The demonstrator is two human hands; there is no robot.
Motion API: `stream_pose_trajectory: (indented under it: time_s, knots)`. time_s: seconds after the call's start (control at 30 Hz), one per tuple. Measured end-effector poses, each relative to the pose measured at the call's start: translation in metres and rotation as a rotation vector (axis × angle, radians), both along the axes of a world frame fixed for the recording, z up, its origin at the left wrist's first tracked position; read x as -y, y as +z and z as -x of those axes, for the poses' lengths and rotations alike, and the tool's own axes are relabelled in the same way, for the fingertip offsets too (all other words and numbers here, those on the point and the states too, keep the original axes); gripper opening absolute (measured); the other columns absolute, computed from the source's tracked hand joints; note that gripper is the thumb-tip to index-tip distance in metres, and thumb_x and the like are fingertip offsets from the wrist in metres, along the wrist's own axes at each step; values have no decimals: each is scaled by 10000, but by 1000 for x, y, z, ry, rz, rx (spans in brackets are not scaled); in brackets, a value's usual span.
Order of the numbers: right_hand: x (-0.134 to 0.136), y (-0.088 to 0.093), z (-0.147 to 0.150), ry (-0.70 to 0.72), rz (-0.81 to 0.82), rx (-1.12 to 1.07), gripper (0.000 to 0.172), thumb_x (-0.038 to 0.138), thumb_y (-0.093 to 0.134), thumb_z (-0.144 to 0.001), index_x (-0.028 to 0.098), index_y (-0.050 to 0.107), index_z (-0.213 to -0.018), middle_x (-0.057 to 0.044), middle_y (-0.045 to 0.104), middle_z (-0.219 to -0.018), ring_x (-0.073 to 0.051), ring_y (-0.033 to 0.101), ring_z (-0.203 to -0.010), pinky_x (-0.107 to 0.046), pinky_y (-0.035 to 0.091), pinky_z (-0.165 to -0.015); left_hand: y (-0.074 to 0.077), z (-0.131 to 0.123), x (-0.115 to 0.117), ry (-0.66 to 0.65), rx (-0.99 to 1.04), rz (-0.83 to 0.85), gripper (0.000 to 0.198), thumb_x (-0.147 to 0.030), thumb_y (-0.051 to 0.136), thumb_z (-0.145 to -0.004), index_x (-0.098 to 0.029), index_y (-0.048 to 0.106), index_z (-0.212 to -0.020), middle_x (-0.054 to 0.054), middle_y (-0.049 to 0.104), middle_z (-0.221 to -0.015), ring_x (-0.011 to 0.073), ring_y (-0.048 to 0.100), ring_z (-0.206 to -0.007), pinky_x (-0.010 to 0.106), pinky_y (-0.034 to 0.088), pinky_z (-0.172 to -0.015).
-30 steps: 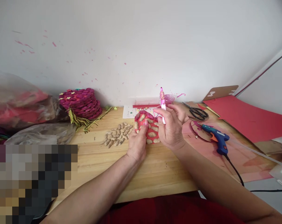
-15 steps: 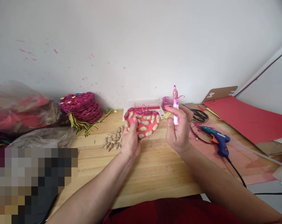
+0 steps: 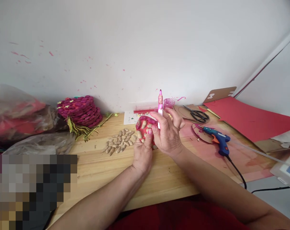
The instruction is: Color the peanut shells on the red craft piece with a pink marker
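My left hand (image 3: pixel 143 151) is closed on a red disc (image 3: pixel 142 129) with peanuts stuck over it, the thumb pressing its face. Peanuts along the disc's far edge are coloured magenta, while others are plain. Between the thumb and index finger of my right hand (image 3: pixel 169 134) stands a pink-and-white marker (image 3: pixel 160 101), its dark tip pointing up. That hand overlaps the right part of the disc and hides it; whether it touches the disc I cannot tell. Loose peanuts (image 3: pixel 119 140) are spread on the wooden table (image 3: pixel 106 179) left of my hands.
Magenta discs with yellow tassels are stacked (image 3: pixel 80 111) at the left, beside plastic bags (image 3: pixel 18 111). A blue glue gun (image 3: pixel 221 140) lies right, near black scissors (image 3: pixel 199 115) and red sheets (image 3: pixel 255 118). Behind my right hand is a pink-stained cup (image 3: pixel 169 103).
My right hand with the marker has moved left, over the disc. The left hand and disc have shifted slightly right, and the disc is turned. The view has also shifted a little.
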State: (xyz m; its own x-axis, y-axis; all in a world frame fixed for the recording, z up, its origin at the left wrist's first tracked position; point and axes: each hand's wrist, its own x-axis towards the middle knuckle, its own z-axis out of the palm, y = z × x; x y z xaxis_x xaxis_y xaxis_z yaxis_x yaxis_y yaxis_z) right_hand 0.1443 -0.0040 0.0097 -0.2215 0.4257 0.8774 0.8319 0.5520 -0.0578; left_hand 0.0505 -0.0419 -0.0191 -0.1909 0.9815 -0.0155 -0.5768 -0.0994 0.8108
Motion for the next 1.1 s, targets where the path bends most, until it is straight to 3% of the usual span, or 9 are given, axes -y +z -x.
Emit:
stream_pose_trajectory:
  time_s: [0.2, 0.37, 0.53, 0.73, 0.8, 0.9, 1.0, 1.1]
  knots:
    - [-1, -5, 3, -18, -37, 23, 436, 320, 533, -1022, 280, 525, -1456, -90, 661, -1472, -314, 454, -1390, -473, 271, -1102, -1, 0, -1, 2, 14, 18, 473, -574, 823, -814, -226, 748, -1126, 70, 807, -1162, 233, 722, -1172, 303, 562, -969]
    - [-5, -8, 0, -34, -15, 21, 477, 350, 538, -1020, 248, 481, -1483, -122, 662, -1461, -349, 364, -1502, -485, 263, -1120, 7, 4, -3, 18, 78, 68, 468, -542, 870, -774, -198, 759, -1071, 86, 813, -1127, 222, 760, -1033, 324, 585, -921]
    - [-5, -6, -3, 0, -7, -5, 530, 398, 538, -1025, 209, 430, -1508, -164, 649, -1442, -383, 288, -1566, -539, 283, -1142, 17, 7, -3, 41, 118, 183, 426, -500, 906, -739, -199, 746, -995, 79, 819, -1092, 224, 770, -1040, 308, 602, -906]
    - [-10, -4, -16, 68, -19, -48, 619, 526, 542, -1009, 215, 402, -1526, -194, 583, -1500, -423, 267, -1586, -639, 329, -1159, 25, 19, -14, 77, 142, 196, 479, -471, 891, -781, -244, 728, -1169, 70, 827, -1117, 240, 798, -1002, 316, 642, -845]
    - [-13, -1, -24, 101, -36, -116, 583, 479, 575, -1005, 222, 425, -1507, -189, 595, -1491, -404, 322, -1568, -645, 361, -1161, 25, 23, -20, 111, 147, 215, 418, -433, 895, -783, -240, 739, -1120, 73, 835, -1065, 251, 806, -984, 335, 652, -851]
    - [-18, 6, -35, 161, -48, -249, 400, 340, 553, -1027, 259, 536, -1419, -138, 686, -1369, -348, 484, -1474, -622, 412, -1161, 22, 25, -25, 79, 128, 255, 355, -395, 918, -750, -204, 749, -996, 96, 838, -960, 285, 809, -982, 385, 660, -868]
    - [-19, 13, -43, 295, -9, -351, 287, 283, 507, -1052, 281, 639, -1308, -73, 774, -1138, -288, 670, -1229, -558, 490, -1088, 17, 23, -26, -14, 90, 232, 388, -381, 945, -706, -161, 762, -968, 136, 833, -921, 320, 806, -997, 425, 656, -896]
    - [-17, 18, -45, 417, 90, -428, 234, 317, 557, -1046, 269, 705, -1220, -55, 779, -1074, -234, 718, -999, -465, 549, -954, 12, 22, -24, -93, 57, 204, 446, -395, 969, -661, -135, 778, -969, 159, 831, -902, 340, 807, -981, 447, 650, -913]
